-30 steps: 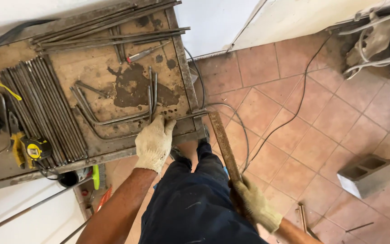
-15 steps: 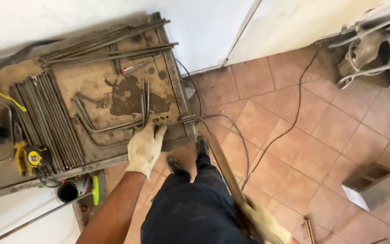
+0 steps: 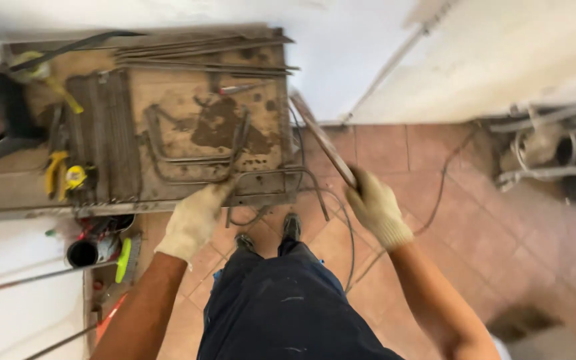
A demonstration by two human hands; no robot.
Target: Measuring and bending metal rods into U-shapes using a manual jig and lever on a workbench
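I stand at a worn wooden workbench (image 3: 168,87). My left hand (image 3: 195,220), in a pale work glove, grips the near end of a bent steel rod (image 3: 235,143) lying on the bench. My right hand (image 3: 376,208), also gloved, is closed around a long rusty flat bar (image 3: 320,137), lifted and angled up toward the bench's right corner. A curved rod (image 3: 315,187) hangs off the bench edge between my hands.
Bundles of straight rods (image 3: 105,133) lie on the bench, more along its far edge (image 3: 201,57). A yellow tape measure (image 3: 75,177) and yellow-handled pliers (image 3: 53,170) sit at the left. A cable (image 3: 435,200) trails over the tiled floor (image 3: 475,253). Tubing (image 3: 535,153) stands at the right.
My right hand has raised the flat bar from low beside my leg up to bench height. My left hand stays on the bent rod at the bench edge.
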